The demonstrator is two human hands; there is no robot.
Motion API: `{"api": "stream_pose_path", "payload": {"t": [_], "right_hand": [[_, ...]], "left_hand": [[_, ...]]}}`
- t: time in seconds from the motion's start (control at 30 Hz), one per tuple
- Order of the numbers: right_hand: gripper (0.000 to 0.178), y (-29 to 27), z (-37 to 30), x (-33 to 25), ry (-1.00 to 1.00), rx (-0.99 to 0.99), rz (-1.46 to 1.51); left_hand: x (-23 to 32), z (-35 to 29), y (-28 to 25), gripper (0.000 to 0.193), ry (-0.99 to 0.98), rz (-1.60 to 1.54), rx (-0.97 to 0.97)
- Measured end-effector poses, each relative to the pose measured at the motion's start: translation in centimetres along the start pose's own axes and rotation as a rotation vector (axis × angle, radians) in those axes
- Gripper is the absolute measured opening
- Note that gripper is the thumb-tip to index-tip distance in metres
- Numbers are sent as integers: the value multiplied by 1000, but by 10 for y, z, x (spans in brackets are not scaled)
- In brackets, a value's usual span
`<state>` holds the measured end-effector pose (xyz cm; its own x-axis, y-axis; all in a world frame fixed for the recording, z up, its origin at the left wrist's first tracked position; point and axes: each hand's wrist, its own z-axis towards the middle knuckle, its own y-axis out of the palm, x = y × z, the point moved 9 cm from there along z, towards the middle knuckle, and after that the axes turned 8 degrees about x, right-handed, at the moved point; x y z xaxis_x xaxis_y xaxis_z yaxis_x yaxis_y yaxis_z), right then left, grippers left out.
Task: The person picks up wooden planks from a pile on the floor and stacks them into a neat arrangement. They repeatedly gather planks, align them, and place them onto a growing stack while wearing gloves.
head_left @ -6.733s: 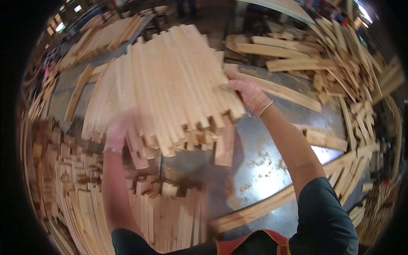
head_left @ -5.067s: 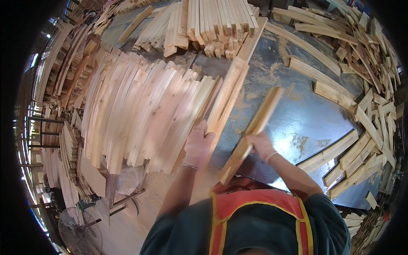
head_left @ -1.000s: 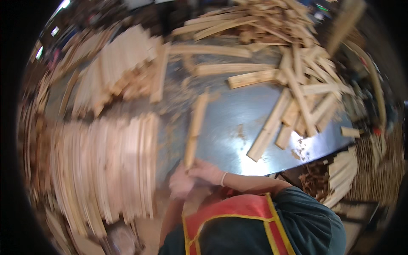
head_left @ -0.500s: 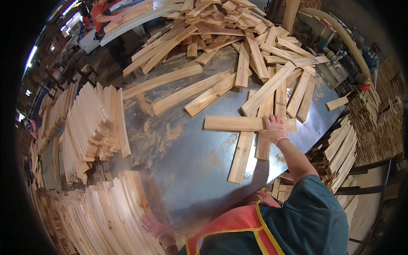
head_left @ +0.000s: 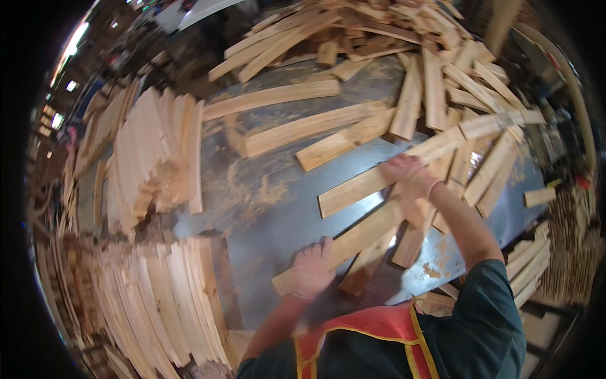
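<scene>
Two pale wooden boards lie slantwise before me on the grey metal table (head_left: 259, 234). My left hand (head_left: 312, 270), in a thin pinkish glove, is closed round the near-left end of the lower wooden board (head_left: 363, 237). Farther up, my right hand (head_left: 409, 177) grips the upper wooden board (head_left: 350, 192) near its middle, fingers over its face. The far end of the lower board passes close below my right palm. Beneath both are other boards, among them a darker plank (head_left: 410, 245) pointing toward me. My right fingertips are slightly blurred.
A large jumbled heap of boards (head_left: 379, 35) covers the table's far side. Stacked boards stand at the left (head_left: 142, 155) and near left (head_left: 167, 297). More stacked boards (head_left: 530, 265) lie beyond the right edge. Sawdust is scattered over the tabletop, and a ribbed hose (head_left: 571, 95) hangs far right.
My left hand has come from the near-left stack onto the lower board, which now lies slanted. My right hand has shifted from that board to the upper one. The view has turned.
</scene>
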<state>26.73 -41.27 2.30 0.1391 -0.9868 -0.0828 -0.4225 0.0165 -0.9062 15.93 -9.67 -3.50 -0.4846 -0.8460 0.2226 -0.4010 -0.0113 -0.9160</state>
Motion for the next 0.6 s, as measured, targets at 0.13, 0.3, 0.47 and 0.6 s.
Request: {"api": "stream_pose_path", "payload": {"t": [0.13, 0.3, 0.47, 0.6], "right_hand": [[102, 10, 16, 50, 15, 261, -182], [98, 30, 36, -37, -50, -64, -115], [76, 69, -23, -188, -156, -496, 1345], [63, 137, -51, -288, 128, -994, 2131]], "left_hand": [[-32, -58, -12, 97, -78, -211, 16], [-120, -172, 2, 99, -496, -497, -57], [-218, -274, 29, 85, -490, 226, 329], [-298, -342, 22, 80, -707, 405, 533]]}}
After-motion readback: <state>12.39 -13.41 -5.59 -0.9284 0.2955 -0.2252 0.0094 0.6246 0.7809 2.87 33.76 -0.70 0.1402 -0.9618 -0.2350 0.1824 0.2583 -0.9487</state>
